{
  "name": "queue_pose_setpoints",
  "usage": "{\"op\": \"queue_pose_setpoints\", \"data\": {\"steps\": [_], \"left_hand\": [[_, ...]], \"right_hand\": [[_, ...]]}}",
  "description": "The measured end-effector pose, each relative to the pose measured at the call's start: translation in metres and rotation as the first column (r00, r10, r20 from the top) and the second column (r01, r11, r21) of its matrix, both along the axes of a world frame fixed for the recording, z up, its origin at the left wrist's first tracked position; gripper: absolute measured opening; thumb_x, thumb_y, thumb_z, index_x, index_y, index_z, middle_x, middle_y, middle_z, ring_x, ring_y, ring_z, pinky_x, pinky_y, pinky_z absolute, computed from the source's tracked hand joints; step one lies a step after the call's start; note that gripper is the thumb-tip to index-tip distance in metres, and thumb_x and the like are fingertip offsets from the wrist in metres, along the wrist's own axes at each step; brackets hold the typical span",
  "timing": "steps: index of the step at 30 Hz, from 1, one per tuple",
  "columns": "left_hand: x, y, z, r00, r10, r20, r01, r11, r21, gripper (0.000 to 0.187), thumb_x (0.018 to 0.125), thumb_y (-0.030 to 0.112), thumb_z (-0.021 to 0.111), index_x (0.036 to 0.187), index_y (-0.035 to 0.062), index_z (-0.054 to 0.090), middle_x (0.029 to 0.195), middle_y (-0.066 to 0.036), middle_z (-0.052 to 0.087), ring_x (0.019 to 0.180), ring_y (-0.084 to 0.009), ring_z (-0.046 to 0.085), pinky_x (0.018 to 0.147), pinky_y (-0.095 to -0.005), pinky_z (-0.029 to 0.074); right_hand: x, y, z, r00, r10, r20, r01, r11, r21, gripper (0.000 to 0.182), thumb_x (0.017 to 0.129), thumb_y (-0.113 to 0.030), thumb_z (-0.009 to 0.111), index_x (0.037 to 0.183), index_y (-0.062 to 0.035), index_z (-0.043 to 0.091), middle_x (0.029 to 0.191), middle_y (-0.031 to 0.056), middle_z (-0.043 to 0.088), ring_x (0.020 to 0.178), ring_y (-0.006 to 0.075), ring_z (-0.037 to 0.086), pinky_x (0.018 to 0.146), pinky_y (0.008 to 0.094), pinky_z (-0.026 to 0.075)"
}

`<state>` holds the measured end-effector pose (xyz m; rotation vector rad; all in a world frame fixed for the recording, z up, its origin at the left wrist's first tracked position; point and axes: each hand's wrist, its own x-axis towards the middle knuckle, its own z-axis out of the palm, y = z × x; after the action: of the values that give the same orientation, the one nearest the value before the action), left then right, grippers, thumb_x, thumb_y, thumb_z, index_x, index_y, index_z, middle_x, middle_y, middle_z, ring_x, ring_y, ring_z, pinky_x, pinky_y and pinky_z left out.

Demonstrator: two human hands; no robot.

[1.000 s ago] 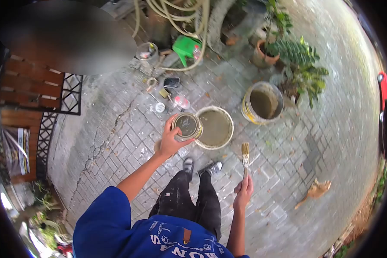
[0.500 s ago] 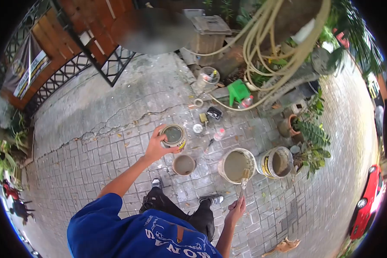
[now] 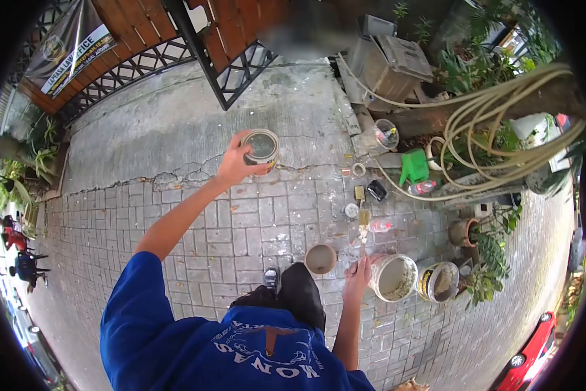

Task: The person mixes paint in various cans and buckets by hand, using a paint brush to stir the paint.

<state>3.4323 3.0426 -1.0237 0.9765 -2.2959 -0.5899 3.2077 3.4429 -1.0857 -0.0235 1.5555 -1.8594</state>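
Observation:
My left hand (image 3: 236, 164) grips a metal can (image 3: 261, 147) with grey contents, held out over the paving, with the thumb at its rim. My right hand (image 3: 357, 277) is closed round the handle of a paint brush (image 3: 363, 225), its bristles pointing away from me. Just right of that hand stands a white bucket (image 3: 394, 277) of grey mixture. A second bucket (image 3: 438, 282) with a yellow and black label is beside it. The small round pot (image 3: 320, 259) on the paving sits left of my right hand.
A green stool (image 3: 413, 167), a clear bucket (image 3: 380, 137), a black tray (image 3: 376, 190) and a bottle (image 3: 380, 225) lie ahead right. A coiled hose (image 3: 501, 133) hangs beyond them. Potted plants (image 3: 463, 232) stand right, a metal gate (image 3: 224, 78) ahead, a red car (image 3: 527, 352) far right.
The view has shifted left. The brush has lifted away from the white bucket's rim and now points forward. The can remains in my left hand, now farther forward.

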Motion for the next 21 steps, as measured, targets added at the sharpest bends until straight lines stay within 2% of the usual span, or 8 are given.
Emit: {"op": "queue_pose_setpoints", "data": {"steps": [3,5,6,9,11,14,17,21], "left_hand": [[-0.024,-0.060,-0.002,1.000,-0.006,0.006,0.006,1.000,-0.030,0.052,0.068,0.037,0.090,0.078,-0.0025,0.058,0.145,-0.019,0.043,0.122,-0.0372,0.055,0.099,-0.0426,0.049],[-0.048,-0.100,-0.007,1.000,0.004,0.025,-0.005,0.999,0.054,0.051,0.069,0.037,0.090,0.078,-0.0020,0.058,0.145,-0.019,0.043,0.123,-0.0373,0.054,0.099,-0.0430,0.050],[-0.064,-0.124,-0.009,1.000,0.006,0.028,-0.009,0.996,0.088,0.051,0.069,0.037,0.090,0.078,-0.0017,0.058,0.145,-0.019,0.043,0.123,-0.0374,0.054,0.099,-0.0433,0.050],[-0.115,-0.202,-0.013,0.996,-0.083,0.041,0.087,0.991,-0.100,0.051,0.068,0.038,0.090,0.079,-0.0018,0.060,0.144,-0.018,0.043,0.123,-0.0376,0.055,0.098,-0.0429,0.050],[-0.153,-0.259,-0.013,0.994,-0.102,0.029,0.103,0.993,-0.056,0.051,0.067,0.037,0.091,0.080,-0.0017,0.061,0.143,-0.018,0.044,0.122,-0.0374,0.055,0.097,-0.0427,0.050],[-0.217,-0.333,0.012,0.992,-0.118,0.034,0.117,0.993,0.005,0.049,0.067,0.037,0.090,0.079,-0.0012,0.062,0.144,-0.019,0.044,0.123,-0.0361,0.055,0.098,-0.0428,0.049],[-0.281,-0.421,0.008,0.992,-0.121,0.030,0.123,0.985,-0.117,0.049,0.068,0.038,0.090,0.078,-0.0011,0.062,0.144,-0.020,0.044,0.122,-0.0359,0.055,0.099,-0.0429,0.048],[-0.372,-0.528,0.007,0.991,-0.136,0.009,0.136,0.990,-0.036,0.050,0.069,0.040,0.088,0.080,-0.0012,0.062,0.143,-0.021,0.044,0.124,-0.0375,0.054,0.100,-0.0434,0.047]], "right_hand": [[-0.005,-0.056,-0.009,0.996,0.061,0.065,-0.059,0.998,-0.025,0.023,0.107,-0.028,0.049,0.112,-0.0070,0.059,0.064,-0.0062,0.035,0.055,0.0042,0.034,0.050,0.0242,0.031],[-0.015,-0.092,-0.021,0.989,0.110,0.095,-0.108,0.994,-0.029,0.024,0.107,-0.030,0.049,0.111,-0.0094,0.059,0.065,-0.0061,0.037,0.055,0.0049,0.035,0.051,0.0246,0.032],[-0.022,-0.113,-0.027,0.991,0.109,0.072,-0.108,0.994,-0.008,0.026,0.107,-0.029,0.049,0.118,-0.0070,0.058,0.066,-0.0059,0.037,0.055,0.0047,0.036,0.050,0.0239,0.032],[-0.066,-0.188,-0.036,0.996,0.088,0.026,-0.089,0.995,0.047,0.038,0.107,-0.026,0.049,0.135,-0.0013,0.054,0.068,-0.0054,0.040,0.057,0.0042,0.039,0.050,0.0222,0.032],[-0.095,-0.237,-0.033,0.996,0.072,0.053,-0.076,0.994,0.078,0.042,0.107,-0.026,0.049,0.140,0.0002,0.051,0.069,-0.0052,0.042,0.058,0.0043,0.040,0.050,0.0220,0.033],[-0.154,-0.318,-0.019,0.990,0.143,-0.009,-0.141,0.985,0.103,0.033,0.108,-0.028,0.046,0.126,-0.0030,0.059,0.068,-0.0053,0.043,0.057,0.0048,0.039,0.052,0.0231,0.034],[-0.209,-0.387,-0.011,0.989,0.117,-0.088,-0.107,0.988,0.111,0.036,0.108,-0.027,0.046,0.131,-0.0023,0.059,0.069,-0.0048,0.044,0.058,0.0049,0.040,0.053,0.0221,0.034],[-0.274,-0.489,0.020,0.993,0.090,-0.075,-0.084,0.993,0.084,0.035,0.108,-0.026,0.045,0.127,-0.0010,0.060,0.070,-0.0040,0.046,0.061,0.0048,0.040,0.055,0.0216,0.033]]}}
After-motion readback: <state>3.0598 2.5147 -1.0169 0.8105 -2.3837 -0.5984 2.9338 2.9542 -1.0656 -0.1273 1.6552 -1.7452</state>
